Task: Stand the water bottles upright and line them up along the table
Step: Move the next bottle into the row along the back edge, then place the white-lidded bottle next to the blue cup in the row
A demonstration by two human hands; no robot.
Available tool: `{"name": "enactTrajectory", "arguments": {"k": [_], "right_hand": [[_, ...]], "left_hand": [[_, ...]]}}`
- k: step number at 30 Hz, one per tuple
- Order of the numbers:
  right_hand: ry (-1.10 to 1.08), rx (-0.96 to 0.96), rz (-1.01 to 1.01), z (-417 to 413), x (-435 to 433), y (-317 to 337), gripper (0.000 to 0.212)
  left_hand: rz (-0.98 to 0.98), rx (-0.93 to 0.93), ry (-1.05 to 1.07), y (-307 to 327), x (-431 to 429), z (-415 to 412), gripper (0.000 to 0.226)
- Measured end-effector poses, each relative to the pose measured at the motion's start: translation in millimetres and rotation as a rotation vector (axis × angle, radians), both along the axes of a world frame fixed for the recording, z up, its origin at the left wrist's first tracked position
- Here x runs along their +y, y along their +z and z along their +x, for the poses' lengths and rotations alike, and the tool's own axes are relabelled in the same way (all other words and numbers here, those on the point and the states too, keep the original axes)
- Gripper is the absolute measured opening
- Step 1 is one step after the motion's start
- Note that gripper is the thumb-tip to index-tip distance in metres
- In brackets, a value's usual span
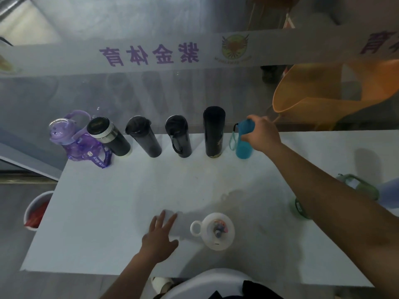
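Several bottles stand upright in a row along the far edge of the white table: a purple handled bottle, a black flask with a steel collar, two dark tumblers and a tall black flask. At the row's right end stands a teal bottle, and my right hand grips its upper part. My left hand rests flat and open on the table near me. A white bottle stands upright to its right. A green bottle is partly hidden behind my right forearm.
A glass wall with purple lettering runs just behind the bottle row. An orange plastic chair sits beyond the glass at the right. A white bin with red contents stands on the floor left of the table.
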State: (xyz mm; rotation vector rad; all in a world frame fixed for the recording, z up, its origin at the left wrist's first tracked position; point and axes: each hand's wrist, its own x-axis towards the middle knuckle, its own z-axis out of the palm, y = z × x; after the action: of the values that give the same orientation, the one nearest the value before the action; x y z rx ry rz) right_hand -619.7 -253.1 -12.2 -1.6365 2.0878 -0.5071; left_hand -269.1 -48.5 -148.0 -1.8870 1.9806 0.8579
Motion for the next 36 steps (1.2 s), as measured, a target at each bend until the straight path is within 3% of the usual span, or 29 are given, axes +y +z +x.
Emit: {"name": "enactTrajectory", "arguments": {"k": [16,20,24,27,30,36], "right_hand": [[-0.044,0.085,-0.041,2.2,19.8,4.9,0.081],[-0.076,-0.03,-0.094,22.8,71.7,19.6,0.072],[-0.003,-0.141,0.049,59.9,151.7,28.1,0.069],[0.145,-0.226,0.237,87.9,209.9,25.7,0.08],[0.208,-0.13,0.319,112.6,248.1,7.5,0.092],[0.11,0.114,0.18,139.3,266.2,-20.3,0.088]], "left_hand": [[0.008,-0.025,0.026,2.8,0.0,-3.6,0.079],[-0.008,-0.016,0.008,7.5,-8.0,-5.2,0.077],[-0.006,0.04,-0.041,11.2,-23.0,-8.3,0.079],[0.016,0.062,-0.076,14.5,-33.1,-9.8,0.08],[-0.007,0.06,-0.122,13.8,-37.5,-10.5,0.08],[-0.063,0.088,-0.166,8.4,-33.4,-20.2,0.08]]}}
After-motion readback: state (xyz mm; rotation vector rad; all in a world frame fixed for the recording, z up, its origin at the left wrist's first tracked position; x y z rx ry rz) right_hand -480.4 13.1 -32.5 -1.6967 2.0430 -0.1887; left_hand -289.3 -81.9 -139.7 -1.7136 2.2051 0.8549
